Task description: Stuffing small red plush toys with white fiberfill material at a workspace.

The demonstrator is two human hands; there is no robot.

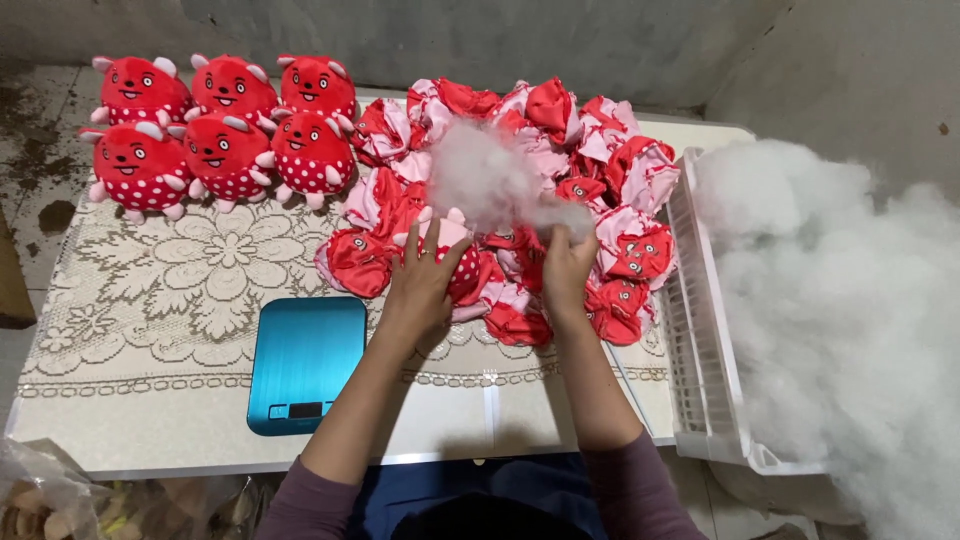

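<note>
1. Left hand (425, 275): wrapped around a red plush skin (450, 250).
2. Right hand (565, 270): pinching a white stuffing tuft (490, 180) just above both hands.
3. Teal scale (305, 362): left of the left hand.

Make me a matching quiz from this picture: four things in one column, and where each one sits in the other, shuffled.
Things:
1. Stuffed toys
2. Scale
3. Loose stuffing
4. Empty toy skins

Places:
A. Table's near edge, left of the arms
B. Heaped at far right, beyond the white tray
C. Two rows at the table's far left
D. Piled mid-table, around both hands

Pairs: 1-C, 2-A, 3-B, 4-D
</note>
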